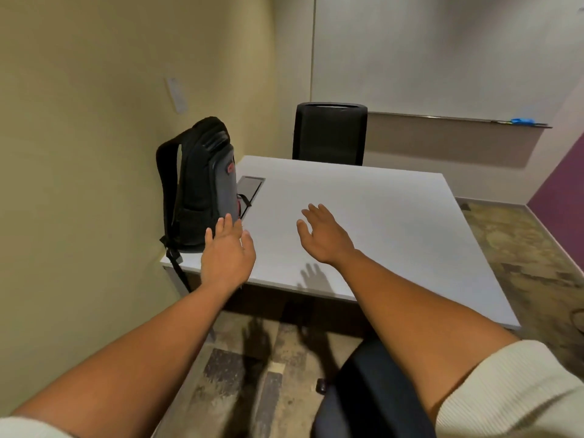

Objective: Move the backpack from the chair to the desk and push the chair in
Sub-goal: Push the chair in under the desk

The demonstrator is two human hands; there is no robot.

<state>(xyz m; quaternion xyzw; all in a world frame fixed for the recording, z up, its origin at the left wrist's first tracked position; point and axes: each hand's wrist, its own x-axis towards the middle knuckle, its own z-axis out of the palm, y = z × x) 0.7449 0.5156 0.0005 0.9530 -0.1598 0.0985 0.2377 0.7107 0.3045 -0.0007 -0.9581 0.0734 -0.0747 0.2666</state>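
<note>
A black and grey backpack stands upright on the left end of the white desk, close to the wall. My left hand hovers just in front of the backpack's base, fingers spread, holding nothing. My right hand is raised over the middle of the desk, also spread and empty. The black seat of a chair shows at the bottom, under my right forearm, standing out from the desk's near edge.
A second black chair stands tucked in at the desk's far side. A cable hatch is set in the desk beside the backpack. The yellow wall runs along the left. Patterned carpet lies to the right.
</note>
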